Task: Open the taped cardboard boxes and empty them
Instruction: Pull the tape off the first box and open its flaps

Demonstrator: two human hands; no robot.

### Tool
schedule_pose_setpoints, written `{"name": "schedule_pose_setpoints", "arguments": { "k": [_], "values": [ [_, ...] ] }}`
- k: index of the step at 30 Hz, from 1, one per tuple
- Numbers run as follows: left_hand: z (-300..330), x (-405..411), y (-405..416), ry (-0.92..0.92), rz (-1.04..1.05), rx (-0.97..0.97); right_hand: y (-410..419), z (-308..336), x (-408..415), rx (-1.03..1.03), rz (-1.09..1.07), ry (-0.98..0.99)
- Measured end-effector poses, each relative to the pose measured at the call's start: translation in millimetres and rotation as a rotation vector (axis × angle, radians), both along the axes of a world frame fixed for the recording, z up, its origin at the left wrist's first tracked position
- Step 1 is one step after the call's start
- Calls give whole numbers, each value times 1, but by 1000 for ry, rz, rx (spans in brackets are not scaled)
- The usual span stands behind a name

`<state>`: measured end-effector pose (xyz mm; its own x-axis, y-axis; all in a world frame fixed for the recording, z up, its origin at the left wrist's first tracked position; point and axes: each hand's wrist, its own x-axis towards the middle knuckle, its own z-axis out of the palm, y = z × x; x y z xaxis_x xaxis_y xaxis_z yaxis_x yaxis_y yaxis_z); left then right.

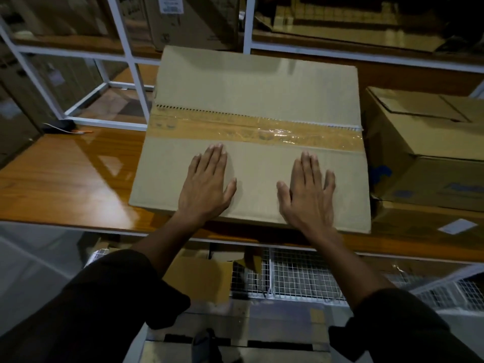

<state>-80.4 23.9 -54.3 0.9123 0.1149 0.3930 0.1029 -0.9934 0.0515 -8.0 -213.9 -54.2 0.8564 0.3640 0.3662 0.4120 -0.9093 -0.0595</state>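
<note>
Dark sleeves lead to both hands lying flat, fingers straight, on the near flap of the plain brown cardboard box (251, 163): left hand (207, 184), right hand (309, 192). Just beyond the fingertips runs the clear glossy tape strip (256, 132), unbroken. Opening hasn't begun; next, probably, lifting a tape end or cutting the seam.

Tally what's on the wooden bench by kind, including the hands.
Cardboard boxes on the bench: 2, the taped box and the box at right
Hands flat on the taped box: 2, left hand, right hand
White labels: 1
Total: 5
</note>
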Motion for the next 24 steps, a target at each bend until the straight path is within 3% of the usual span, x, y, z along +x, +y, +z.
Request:
{"name": "schedule_pose_setpoints", "arguments": {
  "k": [13,24],
  "values": [
    [-25,7,8,-74,-6,103,7,-19,6,-26,-3,-80],
    [-67,66,28,-112,32,127,30,-57,54,-25,40,-138]
  ]
}}
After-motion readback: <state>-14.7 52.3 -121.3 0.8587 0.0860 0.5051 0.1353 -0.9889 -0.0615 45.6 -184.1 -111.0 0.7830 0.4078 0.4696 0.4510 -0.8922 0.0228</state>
